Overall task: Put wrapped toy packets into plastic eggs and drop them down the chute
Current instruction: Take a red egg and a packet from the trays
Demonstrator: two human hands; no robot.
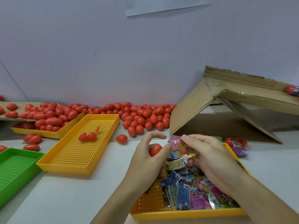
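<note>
My left hand (148, 156) holds a red plastic egg (155, 150) in its curled fingers, above the left end of a yellow tray (186, 215) filled with wrapped toy packets (186, 191). My right hand (205, 155) pinches a pink wrapped packet (176, 142) between thumb and forefinger, right beside the egg. The cardboard chute (252, 96) slopes down to the right at the back right, with a red egg (290, 90) lying in it near the frame edge.
Several red eggs (145, 115) lie heaped along the back wall and in a far yellow tray (40, 133). A second yellow tray (80, 147) holds an opened egg (87, 136). A green tray (14, 167) sits at left. Opened egg halves with packets (237, 145) lie right of my hands.
</note>
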